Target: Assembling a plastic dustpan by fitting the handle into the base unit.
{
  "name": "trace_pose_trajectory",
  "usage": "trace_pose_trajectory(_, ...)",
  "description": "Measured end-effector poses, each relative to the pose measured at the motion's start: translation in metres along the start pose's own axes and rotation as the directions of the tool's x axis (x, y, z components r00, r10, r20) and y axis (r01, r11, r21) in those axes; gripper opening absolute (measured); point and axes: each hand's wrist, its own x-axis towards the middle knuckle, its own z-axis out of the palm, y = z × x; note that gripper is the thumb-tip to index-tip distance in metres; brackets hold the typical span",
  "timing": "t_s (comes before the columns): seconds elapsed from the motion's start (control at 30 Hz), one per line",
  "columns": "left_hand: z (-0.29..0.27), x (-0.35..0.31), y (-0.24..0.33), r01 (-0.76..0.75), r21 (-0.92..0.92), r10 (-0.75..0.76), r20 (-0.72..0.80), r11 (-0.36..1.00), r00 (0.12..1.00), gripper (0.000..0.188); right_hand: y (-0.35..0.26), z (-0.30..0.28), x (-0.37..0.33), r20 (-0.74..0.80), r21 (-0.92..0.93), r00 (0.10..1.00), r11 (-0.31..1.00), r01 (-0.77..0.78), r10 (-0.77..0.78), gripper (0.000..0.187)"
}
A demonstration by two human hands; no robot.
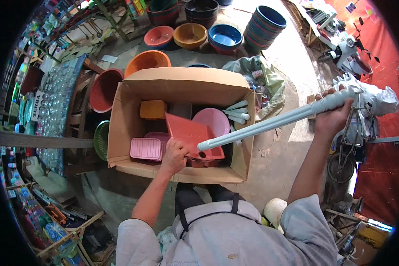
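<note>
Holding red dustpan (190, 133) within or just above box (213, 175) (depth unclear) by left hand (175, 156), curled closed on its edge; gripping pale handle (261, 123) by right hand (334, 108), wrapped round the upper end. Best to brace the dustpan, aligning the tip with the adjacent dark hole (202, 154) and pushing straight. Mind right rim beneath the handle, then pink basin (211, 119); swing over floor (272, 170) rightward, short of stacked basins (264, 29) beyond.
</note>
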Motion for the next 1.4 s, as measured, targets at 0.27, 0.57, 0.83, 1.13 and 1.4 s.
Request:
trace_pose_trajectory(0.27, -0.017, -0.028, 0.019, 0.0, 0.035, 0.005, -0.138, 0.999, 0.99, 0.015, -0.025, 0.023, -0.003, 0.154, 0.004, 0.987, 0.999, -0.053, 0.052, 0.049)
trace_pose_trajectory(0.57, -0.035, -0.014, 0.037, -0.132, 0.053, 0.138, -0.159, 0.99, 0.978, 0.018, -0.02, 0.047, 0.037, 0.347, -0.079, 0.929, 0.991, -0.108, 0.129, 0.045)
trace_pose_trajectory(0.83, -0.035, -0.006, 0.052, -0.116, -0.029, 0.105, -0.239, 0.993, 0.965, 0.017, -0.008, 0.11, 0.016, 0.233, -0.27, 0.971, 0.955, 0.123, -0.059, 0.049)
trace_pose_trajectory(1.13, -0.017, -0.014, 0.041, -0.046, -0.073, 0.035, -0.151, 0.996, 0.988, 0.015, 0.025, 0.091, -0.021, 0.352, -0.176, 0.882, 0.947, -0.267, 0.314, 0.032)
trace_pose_trajectory(1.4, -0.003, -0.017, 0.033, 0.045, -0.962, -0.691, -0.159, 0.268, 0.705, 0.073, 0.053, 0.083, -0.05, 0.292, 0.041, 0.867, 0.901, -0.433, 0.403, 0.023)
